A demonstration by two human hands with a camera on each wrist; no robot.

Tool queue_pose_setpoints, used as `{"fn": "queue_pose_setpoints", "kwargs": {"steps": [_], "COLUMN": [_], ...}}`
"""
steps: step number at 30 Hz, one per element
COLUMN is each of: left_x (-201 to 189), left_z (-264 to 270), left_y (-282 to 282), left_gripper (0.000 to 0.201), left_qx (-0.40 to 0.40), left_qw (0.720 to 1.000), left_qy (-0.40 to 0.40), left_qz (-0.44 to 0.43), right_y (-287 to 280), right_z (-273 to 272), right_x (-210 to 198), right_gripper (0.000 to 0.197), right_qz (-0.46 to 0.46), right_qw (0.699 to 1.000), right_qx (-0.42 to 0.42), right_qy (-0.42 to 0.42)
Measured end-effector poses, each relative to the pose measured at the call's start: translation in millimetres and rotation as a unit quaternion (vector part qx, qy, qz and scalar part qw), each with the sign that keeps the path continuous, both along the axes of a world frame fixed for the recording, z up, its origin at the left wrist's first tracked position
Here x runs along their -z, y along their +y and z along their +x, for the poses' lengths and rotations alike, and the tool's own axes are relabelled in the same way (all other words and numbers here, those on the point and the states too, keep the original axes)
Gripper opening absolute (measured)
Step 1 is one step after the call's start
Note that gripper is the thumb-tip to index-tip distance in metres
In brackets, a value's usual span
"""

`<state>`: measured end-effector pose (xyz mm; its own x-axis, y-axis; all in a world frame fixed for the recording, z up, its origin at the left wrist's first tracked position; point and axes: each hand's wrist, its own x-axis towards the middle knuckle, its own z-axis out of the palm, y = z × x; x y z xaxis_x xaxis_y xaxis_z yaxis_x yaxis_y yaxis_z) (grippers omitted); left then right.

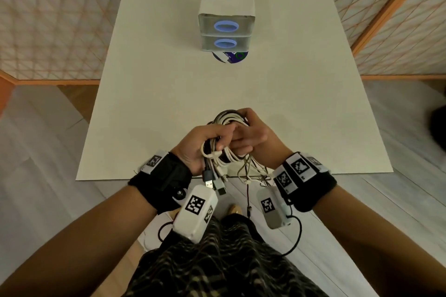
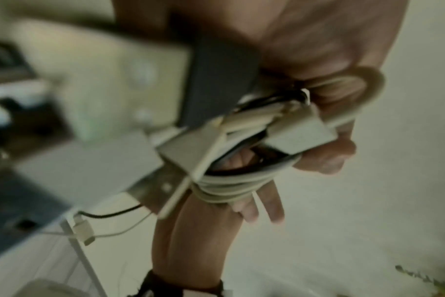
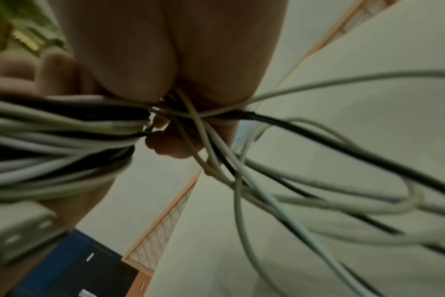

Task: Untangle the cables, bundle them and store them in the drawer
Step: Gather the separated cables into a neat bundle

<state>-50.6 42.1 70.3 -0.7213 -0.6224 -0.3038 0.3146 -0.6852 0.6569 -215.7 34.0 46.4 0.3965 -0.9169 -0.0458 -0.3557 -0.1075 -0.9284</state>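
Note:
A tangled bundle of white and black cables [image 1: 229, 152] hangs between both hands above the near edge of the white table [image 1: 169, 103]. My left hand [image 1: 205, 144] grips the bundle, with USB plugs [image 1: 214, 183] dangling below it. My right hand [image 1: 248, 132] curls round the bundle's far loops. In the left wrist view the cables [image 2: 229, 188] wrap across the right hand's fingers [image 2: 267, 209], and white plugs [image 2: 300, 136] lie against my left hand [image 2: 325, 152]. In the right wrist view loose cable loops [image 3: 318, 197] spill from my right hand [image 3: 175, 140].
A small white drawer unit [image 1: 226, 9] with two blue oval handles stands at the table's far middle, a round purple disc [image 1: 230, 56] under its front. Orange-framed lattice screens [image 1: 48, 31] flank the table. Grey floor lies on both sides.

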Motion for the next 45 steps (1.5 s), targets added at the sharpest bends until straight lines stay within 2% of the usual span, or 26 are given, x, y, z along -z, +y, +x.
{"fn": "queue_pose_setpoints", "kwargs": {"steps": [1, 3, 5, 8, 10, 13, 16, 18, 19, 20, 22, 24, 25, 27, 29, 31, 34, 35, 37, 38, 39, 41, 42, 43, 45], "left_x": [2, 4, 7, 11, 12, 8, 1, -1, -1, 1, 0, 0, 2, 4, 6, 5, 5, 7, 12, 13, 12, 6, 3, -1, -4], "left_z": [-3, -6, -6, -7, -7, -2, 1, 1, -1, -1, -5, -8, -11, -15, -20, -24, -25, -22, -14, -10, -8, -8, -10, -11, -12], "left_y": [2, 6, 7, 6, 6, 4, 3, 2, -1, -5, -12, -16, -17, -17, -19, -22, -21, -20, -17, -15, -12, -9, -7, -6, -2], "left_gripper": [0.037, 0.017, 0.032, 0.047, 0.051, 0.053, 0.043, 0.041, 0.039, 0.037, 0.028, 0.020, 0.020, 0.023, 0.026, 0.028, 0.033, 0.035, 0.039, 0.040, 0.040, 0.041, 0.043, 0.045, 0.048], "left_qx": [-0.015, -0.036, -0.070, -0.078, -0.076, -0.061, -0.033, -0.058, -0.086, -0.117, -0.172, -0.194, -0.192, -0.174, -0.179, -0.219, -0.229, -0.211, -0.160, -0.128, -0.096, -0.048, -0.037, -0.031, -0.029], "left_qw": [0.999, 0.996, 0.993, 0.996, 0.997, 0.998, 0.998, 0.997, 0.994, 0.991, 0.980, 0.972, 0.971, 0.971, 0.970, 0.965, 0.966, 0.971, 0.982, 0.987, 0.991, 0.995, 0.996, 0.998, 0.999], "left_qy": [0.036, 0.079, 0.078, 0.039, 0.009, 0.017, -0.033, -0.055, -0.061, -0.068, -0.073, -0.083, -0.094, -0.113, -0.105, -0.059, -0.021, -0.028, -0.063, -0.080, -0.089, -0.087, -0.076, -0.055, 0.018], "left_qz": [0.013, 0.028, 0.053, 0.023, -0.005, -0.006, -0.030, -0.019, 0.000, 0.021, 0.068, 0.102, 0.107, 0.115, 0.127, 0.133, 0.121, 0.110, 0.076, 0.053, 0.034, 0.011, 0.007, 0.008, 0.043], "right_y": [-1, 12, 17, 17, 13, 12, 7, 1, 1, 4, 16, 25, 27, 27, 32, 41, 47, 45, 36, 31, 24, 13, 9, 5, 2], "right_z": [-3, 2, 1, 6, 5, 3, 5, 4, 3, 2, 5, 13, 17, 23, 28, 32, 26, 20, 1, -8, -13, -10, -6, -3, 3], "right_x": [-1, 8, 15, 18, 22, 22, 14, 6, 1, -6, -22, -26, -24, -22, -21, -21, -18, -19, -21, -22, -19, -7, 2, 6, 13], "right_gripper": [0.020, 0.014, 0.018, 0.018, 0.020, 0.020, 0.012, 0.017, 0.021, 0.022, 0.021, 0.024, 0.025, 0.018, 0.016, 0.021, 0.028, 0.027, 0.019, 0.024, 0.041, 0.069, 0.070, 0.065, 0.039], "right_qz": [0.046, -0.028, 0.004, 0.075, 0.061, 0.004, -0.029, -0.072, -0.126, -0.184, -0.265, -0.290, -0.300, -0.326, -0.339, -0.291, -0.134, -0.092, -0.069, -0.074, -0.079, -0.070, -0.031, 0.001, 0.083], "right_qw": [0.997, 0.996, 0.994, 0.993, 0.993, 0.991, 0.985, 0.972, 0.962, 0.953, 0.948, 0.945, 0.938, 0.922, 0.914, 0.935, 0.981, 0.987, 0.979, 0.973, 0.971, 0.975, 0.978, 0.984, 0.992], "right_qx": [0.009, -0.005, 0.071, 0.089, 0.097, 0.110, 0.146, 0.207, 0.229, 0.229, 0.163, 0.077, 0.061, 0.079, 0.109, 0.114, 0.074, 0.085, 0.178, 0.206, 0.196, 0.098, 0.069, 0.068, 0.084], "right_qy": [-0.054, 0.085, 0.077, 0.008, 0.031, 0.079, 0.087, 0.084, 0.081, 0.072, 0.070, 0.127, 0.161, 0.196, 0.196, 0.166, 0.121, 0.106, 0.074, 0.075, 0.109, 0.189, 0.193, 0.164, 0.053]}}
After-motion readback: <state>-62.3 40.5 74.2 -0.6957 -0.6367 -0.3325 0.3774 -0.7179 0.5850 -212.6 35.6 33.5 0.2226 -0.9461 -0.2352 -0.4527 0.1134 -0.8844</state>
